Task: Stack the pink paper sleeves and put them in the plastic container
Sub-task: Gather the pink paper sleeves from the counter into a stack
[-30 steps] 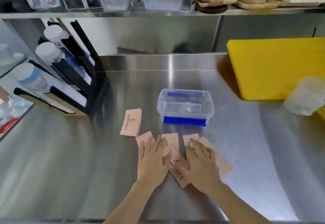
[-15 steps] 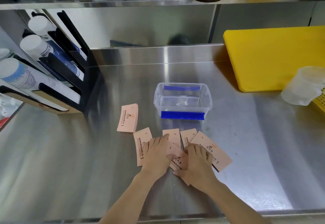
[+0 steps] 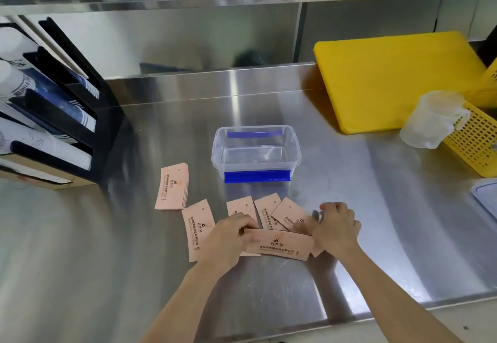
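Several flat pink paper sleeves lie fanned on the brushed steel counter (image 3: 349,208), each a slightly curved strip printed with dark text. One sleeve (image 3: 279,244) is held crosswise between both hands, just above the others: the left hand (image 3: 228,237) pinches its left end with fingers curled close, and the right hand (image 3: 336,228) grips its right end, fingers bent narrow around the edge. Under and beyond it three loose sleeves (image 3: 266,212) overlap near the middle, and another single sleeve (image 3: 199,228) lies to the left, partly under the left hand. A neat stack of sleeves (image 3: 172,190) sits further left, apart from the rest. The clear plastic container (image 3: 256,150), rectangular with rounded corners and blue clip strips on its near and far rims, stands empty just beyond the fan. A smooth yellow cutting board (image 3: 398,81) lies at far right, with a frosted plastic cup (image 3: 430,119) touching a perforated yellow basket (image 3: 476,143). A black rack of paper cups (image 3: 53,116) leans at the left.

Half a second ago both hands pressed flat on the overlapping sleeves; now one sleeve has been lifted and turned sideways, and the right hand has shifted rightward.
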A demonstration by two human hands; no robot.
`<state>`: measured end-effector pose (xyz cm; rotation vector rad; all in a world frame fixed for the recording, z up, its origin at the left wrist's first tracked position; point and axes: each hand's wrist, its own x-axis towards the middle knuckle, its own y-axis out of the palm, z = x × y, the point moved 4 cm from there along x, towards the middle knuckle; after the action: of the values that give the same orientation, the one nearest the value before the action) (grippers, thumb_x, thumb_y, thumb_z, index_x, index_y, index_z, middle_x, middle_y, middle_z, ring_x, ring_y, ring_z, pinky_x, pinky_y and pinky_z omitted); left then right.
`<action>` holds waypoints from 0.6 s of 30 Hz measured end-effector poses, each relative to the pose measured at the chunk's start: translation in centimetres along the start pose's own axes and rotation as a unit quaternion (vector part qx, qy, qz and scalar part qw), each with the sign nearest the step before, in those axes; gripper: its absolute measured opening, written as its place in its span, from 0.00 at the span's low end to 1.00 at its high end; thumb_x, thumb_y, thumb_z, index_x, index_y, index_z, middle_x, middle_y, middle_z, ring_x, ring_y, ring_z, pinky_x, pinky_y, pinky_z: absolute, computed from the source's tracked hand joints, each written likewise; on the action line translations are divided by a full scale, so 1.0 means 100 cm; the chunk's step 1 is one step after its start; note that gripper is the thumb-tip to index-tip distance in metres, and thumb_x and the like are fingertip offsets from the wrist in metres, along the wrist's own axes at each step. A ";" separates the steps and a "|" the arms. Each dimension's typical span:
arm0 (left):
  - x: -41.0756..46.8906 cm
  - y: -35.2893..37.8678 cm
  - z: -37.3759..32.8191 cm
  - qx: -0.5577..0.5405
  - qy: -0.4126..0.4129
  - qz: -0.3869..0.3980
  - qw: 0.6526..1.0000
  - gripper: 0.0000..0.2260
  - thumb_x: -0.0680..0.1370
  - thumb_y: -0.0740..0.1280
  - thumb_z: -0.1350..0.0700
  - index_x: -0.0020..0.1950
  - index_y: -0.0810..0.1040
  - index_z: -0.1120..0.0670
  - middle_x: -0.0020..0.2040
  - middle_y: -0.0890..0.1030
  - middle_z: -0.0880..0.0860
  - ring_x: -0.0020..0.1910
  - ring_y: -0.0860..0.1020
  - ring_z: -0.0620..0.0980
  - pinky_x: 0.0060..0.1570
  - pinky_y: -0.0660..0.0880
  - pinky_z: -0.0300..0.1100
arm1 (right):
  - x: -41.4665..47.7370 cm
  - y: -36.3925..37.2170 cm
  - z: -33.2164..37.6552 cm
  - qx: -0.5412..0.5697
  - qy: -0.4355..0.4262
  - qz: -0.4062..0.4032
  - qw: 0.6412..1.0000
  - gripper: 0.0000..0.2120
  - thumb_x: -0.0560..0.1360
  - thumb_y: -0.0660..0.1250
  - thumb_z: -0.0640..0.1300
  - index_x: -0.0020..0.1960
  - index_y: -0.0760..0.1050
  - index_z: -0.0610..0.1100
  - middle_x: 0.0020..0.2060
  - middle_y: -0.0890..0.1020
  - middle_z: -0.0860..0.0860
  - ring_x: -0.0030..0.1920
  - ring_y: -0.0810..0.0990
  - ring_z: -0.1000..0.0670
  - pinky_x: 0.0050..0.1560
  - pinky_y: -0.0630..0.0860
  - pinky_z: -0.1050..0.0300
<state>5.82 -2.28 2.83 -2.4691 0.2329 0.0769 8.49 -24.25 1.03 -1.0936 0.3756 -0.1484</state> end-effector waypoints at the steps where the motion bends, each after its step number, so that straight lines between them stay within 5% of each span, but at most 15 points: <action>1: 0.001 0.001 -0.001 0.007 0.001 0.003 1.000 0.07 0.71 0.68 0.59 0.38 0.78 0.47 0.37 0.77 0.42 0.39 0.74 0.41 0.39 0.68 0.33 | 0.004 0.003 -0.003 -0.010 0.015 0.029 0.999 0.31 0.59 0.71 0.64 0.55 0.74 0.47 0.55 0.72 0.48 0.60 0.68 0.45 0.56 0.62 0.50; 6: 0.002 0.006 -0.003 0.027 0.017 0.007 0.999 0.08 0.71 0.69 0.59 0.37 0.75 0.46 0.37 0.76 0.43 0.42 0.74 0.44 0.44 0.71 0.41 | 0.009 0.013 -0.002 -0.102 0.035 0.063 0.992 0.15 0.69 0.59 0.52 0.52 0.72 0.46 0.52 0.72 0.48 0.57 0.68 0.45 0.52 0.60 0.51; 9: 0.002 0.007 -0.002 0.027 0.027 -0.003 0.999 0.06 0.71 0.69 0.59 0.38 0.76 0.48 0.38 0.75 0.42 0.42 0.73 0.45 0.43 0.68 0.36 | 0.008 0.013 0.001 -0.044 0.010 0.113 0.993 0.06 0.68 0.63 0.47 0.43 0.69 0.48 0.45 0.73 0.49 0.51 0.73 0.46 0.50 0.65 0.53; 12: 0.001 0.005 -0.001 0.036 0.042 -0.027 0.998 0.03 0.71 0.69 0.58 0.39 0.77 0.51 0.41 0.73 0.39 0.47 0.71 0.43 0.46 0.65 0.29 | -0.001 0.005 0.009 0.134 -0.069 0.186 0.971 0.11 0.70 0.65 0.41 0.36 0.63 0.51 0.36 0.77 0.52 0.37 0.74 0.50 0.35 0.69 0.60; 18: 0.000 0.002 0.002 0.033 0.030 -0.065 0.997 0.08 0.70 0.70 0.54 0.36 0.75 0.43 0.53 0.69 0.30 0.54 0.65 0.33 0.49 0.58 0.23 | -0.015 -0.011 0.027 0.268 -0.185 0.181 0.928 0.15 0.72 0.69 0.37 0.33 0.73 0.54 0.28 0.81 0.60 0.30 0.77 0.61 0.31 0.71 0.72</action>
<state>5.79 -2.36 2.53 -2.4166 0.0977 -0.0602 8.19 -22.06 3.42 -0.4790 0.1727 0.2716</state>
